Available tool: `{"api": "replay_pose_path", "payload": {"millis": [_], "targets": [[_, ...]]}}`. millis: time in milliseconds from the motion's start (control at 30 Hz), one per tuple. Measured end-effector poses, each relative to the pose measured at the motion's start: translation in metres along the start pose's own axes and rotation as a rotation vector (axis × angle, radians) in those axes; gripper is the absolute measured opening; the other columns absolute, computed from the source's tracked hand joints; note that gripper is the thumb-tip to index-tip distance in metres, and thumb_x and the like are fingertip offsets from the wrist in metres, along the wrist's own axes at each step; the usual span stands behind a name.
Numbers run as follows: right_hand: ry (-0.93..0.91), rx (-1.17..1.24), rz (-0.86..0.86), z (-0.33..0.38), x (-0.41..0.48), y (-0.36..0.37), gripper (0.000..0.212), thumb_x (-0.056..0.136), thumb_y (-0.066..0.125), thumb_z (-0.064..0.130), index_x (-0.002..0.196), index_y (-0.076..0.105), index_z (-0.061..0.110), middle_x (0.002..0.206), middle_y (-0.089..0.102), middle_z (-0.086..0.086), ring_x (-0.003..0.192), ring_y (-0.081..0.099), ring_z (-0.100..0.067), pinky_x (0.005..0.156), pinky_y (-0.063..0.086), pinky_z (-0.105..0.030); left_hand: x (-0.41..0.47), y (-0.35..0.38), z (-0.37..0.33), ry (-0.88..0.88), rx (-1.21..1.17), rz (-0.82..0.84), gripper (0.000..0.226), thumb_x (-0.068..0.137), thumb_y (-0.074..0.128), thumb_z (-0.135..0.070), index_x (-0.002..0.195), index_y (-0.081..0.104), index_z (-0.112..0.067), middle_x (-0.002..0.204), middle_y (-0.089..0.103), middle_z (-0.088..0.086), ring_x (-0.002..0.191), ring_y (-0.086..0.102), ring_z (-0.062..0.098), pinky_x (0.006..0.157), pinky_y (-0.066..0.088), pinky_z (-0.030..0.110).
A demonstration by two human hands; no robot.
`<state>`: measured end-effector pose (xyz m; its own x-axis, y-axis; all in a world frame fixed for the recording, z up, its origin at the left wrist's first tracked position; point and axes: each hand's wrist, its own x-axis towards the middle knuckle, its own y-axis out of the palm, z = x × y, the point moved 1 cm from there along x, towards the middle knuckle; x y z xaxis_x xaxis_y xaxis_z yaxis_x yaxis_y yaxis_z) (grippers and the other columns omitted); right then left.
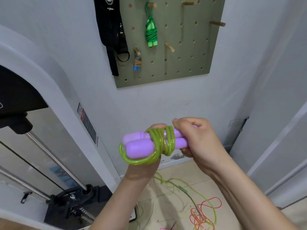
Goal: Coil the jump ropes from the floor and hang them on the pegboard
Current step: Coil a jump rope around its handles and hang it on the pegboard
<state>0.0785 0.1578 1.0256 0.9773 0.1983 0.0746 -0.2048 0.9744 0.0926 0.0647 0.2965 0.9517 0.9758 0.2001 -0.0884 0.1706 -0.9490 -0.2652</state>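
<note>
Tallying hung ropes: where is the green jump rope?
Head view: the green jump rope hangs coiled from a peg, upper left on the pegboard, above the blue-handled rope.

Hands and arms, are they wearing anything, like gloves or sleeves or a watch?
No. The left hand and the right hand are bare: no gloves, and no rings show. The left forearm and the right forearm are bare too, with no sleeves, watch or bracelets as far as the picture reaches.
</note>
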Motion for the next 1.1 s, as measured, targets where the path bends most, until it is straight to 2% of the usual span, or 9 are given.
{"api": "replay_pose_path", "payload": {"millis": [67,167,233,367,500,667,767,900,1100], "targets": [[-0.029,0.029,-0.076,0.004,0.001,0.000,0.055,0.092,0.051,0.009,0.042,0.030,0.021,0.045,0.022,0.005,0.035,0.020,-0.010,0.043,0.016,-0.016,0.004,0.006,-0.006,0.366,0.130,-0.131,0.021,0.071,0.041,-0.022,0.072,0.056,-0.007,0.070,0.011,-0.026,0.074,0.028,-0.001,0.073,0.026,0.009],[-0.040,0.106,-0.202,0.002,0.009,0.001,0.040,0.089,0.050,0.009,0.051,0.036,0.008,0.051,0.023,-0.002,0.041,0.019,-0.014,0.044,0.014,-0.020,-0.012,0.020,-0.032,0.589,0.198,-0.212,0.016,0.088,0.042,-0.024,0.081,0.055,-0.018,0.055,0.045,-0.001,0.063,0.044,0.021,0.056,0.033,0.026],[-0.088,0.035,-0.313,-0.003,0.016,0.000,0.041,0.087,0.051,0.008,0.049,0.035,0.012,0.051,0.024,-0.003,0.045,0.021,-0.016,0.043,0.018,-0.019,-0.017,0.027,-0.028,0.577,0.341,-0.167,0.015,0.090,0.041,-0.031,0.080,0.051,-0.027,0.050,0.042,-0.001,0.054,0.041,0.022,0.051,0.027,0.033],[-0.218,-0.248,-0.463,-0.006,0.023,-0.011,0.053,0.089,0.052,0.014,0.039,0.035,0.018,0.040,0.026,0.009,0.044,0.025,-0.010,0.045,0.023,-0.025,-0.020,0.025,-0.037,0.168,-0.113,0.167,0.029,0.098,0.045,-0.034,0.077,0.060,-0.020,0.045,0.047,-0.005,0.038,0.035,0.011,0.044,0.029,0.023],[-0.410,-0.572,-0.523,-0.009,0.028,-0.020,0.043,0.088,0.047,0.029,0.049,0.042,0.012,0.040,0.035,0.001,0.048,0.032,-0.016,0.046,0.024,-0.026,-0.025,0.016,-0.044,0.065,-0.061,0.227,0.033,0.100,0.041,-0.032,0.082,0.062,-0.015,0.045,0.051,0.001,0.037,0.033,0.012,0.043,0.029,0.019],[-0.569,-0.891,-0.470,-0.010,0.027,-0.017,0.043,0.090,0.046,0.030,0.053,0.026,0.022,0.040,0.024,0.006,0.046,0.030,-0.026,0.046,0.025,-0.030,-0.027,0.008,-0.051,0.291,0.600,0.010,0.022,0.093,0.052,-0.037,0.114,0.048,-0.032,0.068,0.061,-0.003,0.071,0.058,0.017,0.065,0.042,0.032],[-0.602,-1.023,-0.428,-0.011,0.027,-0.018,0.038,0.090,0.048,0.028,0.057,0.031,0.019,0.041,0.019,0.008,0.042,0.028,-0.029,0.045,0.017,-0.027,-0.034,0.007,-0.048,0.555,1.005,-0.183,0.032,0.079,0.072,-0.029,0.102,0.051,-0.023,0.054,0.057,-0.002,0.048,0.057,0.026,0.044,0.037,0.027],[-0.554,-1.177,-0.362,-0.014,0.029,-0.020,0.034,0.088,0.041,0.034,0.058,0.031,0.019,0.043,0.028,0.001,0.042,0.030,-0.031,0.047,0.021,-0.026,-0.028,0.003,-0.041,0.791,1.063,-0.238,0.019,0.074,0.078,-0.025,0.073,0.061,-0.016,0.051,0.050,-0.002,0.039,0.048,0.023,0.036,0.031,0.023],[-0.581,-1.397,-0.016,-0.009,0.020,-0.023,0.038,0.088,0.037,0.038,0.056,0.026,0.020,0.041,0.030,0.003,0.044,0.027,-0.031,0.046,0.024,-0.027,-0.023,-0.014,-0.052,0.936,1.061,-0.135,0.031,0.089,0.046,-0.037,0.074,0.066,-0.020,0.064,0.058,-0.005,0.052,0.056,0.022,0.037,0.045,0.029]]}}
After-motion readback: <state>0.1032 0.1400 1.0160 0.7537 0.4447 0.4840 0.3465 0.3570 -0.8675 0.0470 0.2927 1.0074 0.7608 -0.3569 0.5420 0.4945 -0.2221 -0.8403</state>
